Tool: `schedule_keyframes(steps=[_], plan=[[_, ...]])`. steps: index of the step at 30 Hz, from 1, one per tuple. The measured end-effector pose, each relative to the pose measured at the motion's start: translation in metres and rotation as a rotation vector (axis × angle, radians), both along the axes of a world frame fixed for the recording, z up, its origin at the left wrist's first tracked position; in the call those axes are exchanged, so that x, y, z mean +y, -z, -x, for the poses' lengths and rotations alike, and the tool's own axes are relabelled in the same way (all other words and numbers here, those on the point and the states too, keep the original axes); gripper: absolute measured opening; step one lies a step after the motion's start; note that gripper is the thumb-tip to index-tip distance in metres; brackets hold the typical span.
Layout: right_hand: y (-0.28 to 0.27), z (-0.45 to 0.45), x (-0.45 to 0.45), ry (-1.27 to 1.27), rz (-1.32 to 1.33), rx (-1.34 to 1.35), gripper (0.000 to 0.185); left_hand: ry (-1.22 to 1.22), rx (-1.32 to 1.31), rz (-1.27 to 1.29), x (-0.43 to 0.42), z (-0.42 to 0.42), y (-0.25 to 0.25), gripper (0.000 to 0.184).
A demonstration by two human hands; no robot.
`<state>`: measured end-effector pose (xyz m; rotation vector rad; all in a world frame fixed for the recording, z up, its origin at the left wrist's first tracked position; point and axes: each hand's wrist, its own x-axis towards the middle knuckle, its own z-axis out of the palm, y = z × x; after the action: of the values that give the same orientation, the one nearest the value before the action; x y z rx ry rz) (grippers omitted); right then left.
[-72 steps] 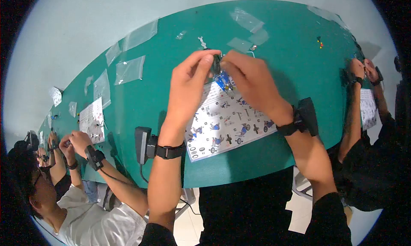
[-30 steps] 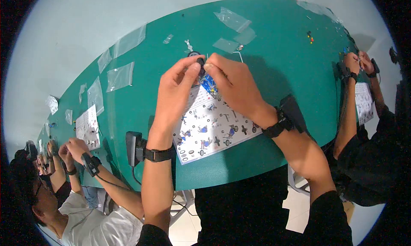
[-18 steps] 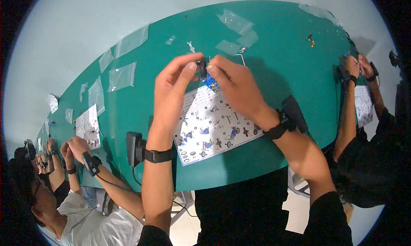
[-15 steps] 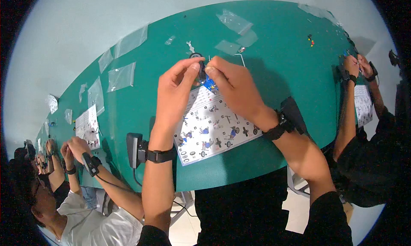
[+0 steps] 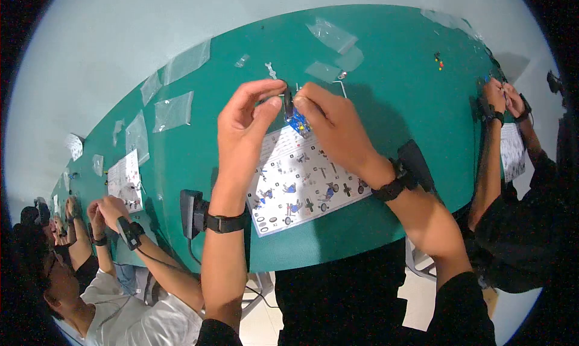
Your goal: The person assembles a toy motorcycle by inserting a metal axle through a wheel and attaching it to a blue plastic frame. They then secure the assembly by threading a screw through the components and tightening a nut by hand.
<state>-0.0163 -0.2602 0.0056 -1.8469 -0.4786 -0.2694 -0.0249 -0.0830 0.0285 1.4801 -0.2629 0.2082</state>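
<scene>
A small toy motorcycle, with a blue body [image 5: 298,125] and a black wheel [image 5: 288,102], is held between my two hands above the top of a printed instruction sheet [image 5: 300,189]. My left hand [image 5: 246,124] has its fingers curled at the wheel's left side, with the fingertips at its upper edge and the thumb near it. From the right, my right hand [image 5: 338,129] pinches the toy between thumb and bent forefinger, which hide part of it. Just beyond my hands lie a small grey spanner [image 5: 271,70] and a bent hex key [image 5: 342,88].
Clear plastic bags [image 5: 173,111] are spread over the green table [image 5: 386,56]. Small coloured pieces [image 5: 439,63] lie at the upper right. A co-worker's hands [image 5: 111,212] are at the left beside another sheet [image 5: 125,180]; another person's hands [image 5: 503,94] work at the right.
My left thumb has drawn back a little from the wheel. The toy has tilted slightly, and more of its blue body shows. The whole view has shifted slightly.
</scene>
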Motion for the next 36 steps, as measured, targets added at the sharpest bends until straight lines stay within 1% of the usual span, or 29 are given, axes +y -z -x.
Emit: schedule_keyframes(steps=[3,4,7,10,13,15,16,18,19,22,25,28,31,34,36], plan=[[-0.001,0.000,0.000,0.007,0.045,-0.043,0.022,0.031,0.136,-0.130,0.009,-0.008,0.013,0.022],[-0.002,0.001,0.000,-0.001,0.039,-0.034,0.022,0.043,0.127,-0.138,0.010,-0.008,0.014,0.026],[-0.006,0.001,-0.002,-0.014,0.051,-0.042,0.023,0.025,0.188,-0.122,0.009,-0.005,0.011,0.025],[-0.005,0.001,-0.004,-0.010,0.080,-0.062,0.023,0.042,0.133,-0.104,0.008,-0.002,0.007,0.027],[-0.003,0.001,-0.005,-0.032,0.006,-0.028,0.023,0.109,-0.126,-0.113,0.006,-0.004,0.008,0.029],[0.004,0.000,0.002,-0.049,-0.087,-0.021,0.024,0.199,-0.185,-0.098,0.009,-0.008,0.013,0.030],[0.003,0.001,0.001,-0.036,-0.066,0.017,0.024,0.241,-0.215,-0.091,0.011,-0.009,0.013,0.031],[-0.004,0.003,-0.001,-0.015,-0.025,0.096,0.025,0.150,-0.129,0.021,0.006,-0.005,0.007,0.033],[-0.004,0.002,-0.002,-0.016,-0.014,0.090,0.025,0.104,-0.085,0.076,0.004,-0.002,0.003,0.034],[-0.005,0.000,-0.004,-0.018,0.004,0.052,0.026,0.053,0.133,-0.138,0.006,-0.001,0.001,0.036],[-0.002,0.000,-0.002,-0.029,-0.005,0.003,0.026,0.095,0.180,-0.088,0.007,-0.001,-0.001,0.038],[0.001,0.000,-0.003,-0.036,-0.010,0.011,0.025,0.097,-0.086,-0.257,0.010,-0.002,-0.001,0.043],[0.001,0.001,-0.002,-0.050,-0.037,0.056,0.024,0.047,-0.261,-0.417,0.009,-0.001,0.001,0.048],[-0.001,0.001,-0.001,-0.053,-0.038,0.078,0.023,0.031,-0.266,-0.367,0.008,-0.002,0.001,0.046],[-0.002,0.001,-0.002,-0.057,-0.047,0.045,0.023,0.030,-0.095,-0.347,0.005,0.001,-0.004,0.045]])
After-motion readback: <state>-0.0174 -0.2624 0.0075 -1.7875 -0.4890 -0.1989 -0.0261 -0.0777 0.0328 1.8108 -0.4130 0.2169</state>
